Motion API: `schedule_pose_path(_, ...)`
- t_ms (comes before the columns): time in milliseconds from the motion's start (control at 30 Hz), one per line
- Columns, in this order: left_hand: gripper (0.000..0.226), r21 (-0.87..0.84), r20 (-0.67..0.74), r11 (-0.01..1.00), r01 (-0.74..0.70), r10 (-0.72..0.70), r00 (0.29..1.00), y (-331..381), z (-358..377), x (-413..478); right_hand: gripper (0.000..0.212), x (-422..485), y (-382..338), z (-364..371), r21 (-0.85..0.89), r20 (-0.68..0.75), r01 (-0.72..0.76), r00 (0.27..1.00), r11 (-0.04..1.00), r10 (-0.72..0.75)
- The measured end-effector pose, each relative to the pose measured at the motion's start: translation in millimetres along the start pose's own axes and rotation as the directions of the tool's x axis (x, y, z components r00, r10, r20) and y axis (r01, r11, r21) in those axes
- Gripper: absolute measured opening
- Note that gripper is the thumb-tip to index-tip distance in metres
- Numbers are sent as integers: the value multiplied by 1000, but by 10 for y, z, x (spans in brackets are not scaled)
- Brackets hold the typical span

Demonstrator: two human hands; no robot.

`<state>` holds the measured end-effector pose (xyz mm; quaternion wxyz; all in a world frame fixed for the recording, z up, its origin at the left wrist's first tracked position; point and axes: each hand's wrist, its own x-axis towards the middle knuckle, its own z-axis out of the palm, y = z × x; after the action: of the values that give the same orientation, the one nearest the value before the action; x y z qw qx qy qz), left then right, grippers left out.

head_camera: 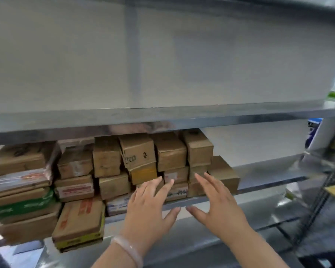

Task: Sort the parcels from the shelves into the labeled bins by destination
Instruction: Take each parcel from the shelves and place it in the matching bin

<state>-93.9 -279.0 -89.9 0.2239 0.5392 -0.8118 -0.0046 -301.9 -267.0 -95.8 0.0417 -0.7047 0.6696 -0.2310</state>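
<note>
Several brown cardboard parcels (137,151) are stacked on a metal shelf (259,182), filling its left and middle part. My left hand (149,207), with a pale bangle on the wrist, reaches toward the lower parcels with fingers spread; its fingertips are at a small labelled parcel (177,191) on the bottom row. My right hand (219,204) is beside it, fingers spread too, its fingertips at the low parcels (223,174) on the stack's right end. Neither hand holds anything.
The upper shelf (162,117) above the parcels is bare, with a grey wall behind it. Flat taped parcels (21,190) are piled at the left. A shelf upright (317,136) and another rack (331,192) stand at the right. No bins are in view.
</note>
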Motion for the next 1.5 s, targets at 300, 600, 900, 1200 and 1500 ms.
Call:
schedule_pose_path(300, 69, -21, 87, 999, 42, -40, 995, 750, 913, 824, 83, 659, 1519, 71, -72, 28, -232, 972, 970, 235)
schedule_pose_path(600, 75, -22, 205, 985, 172, -164, 965, 764, 1335, 1025, 109, 1698, 2152, 590, -206, 250, -401, 860, 893, 444)
schedule_pose_path(900, 63, -45, 291, 972, 231, -208, 934, 672, 1544, 1075, 109, 1958, 2383, 847, -103, 247, -498, 825, 861, 507)
schedule_pose_path(1200, 61, -241, 328, 956, 167, -82, 941, 932, 1505, 1111, 101, 992, 2330, 450, 231, -29, -474, 870, 850, 493)
schedule_pose_path(1500, 83, -647, 241, 754, 115, 59, 969, 1425, 896, 1033, 105, -101, 1580, -414, 273, -285, -358, 856, 893, 430)
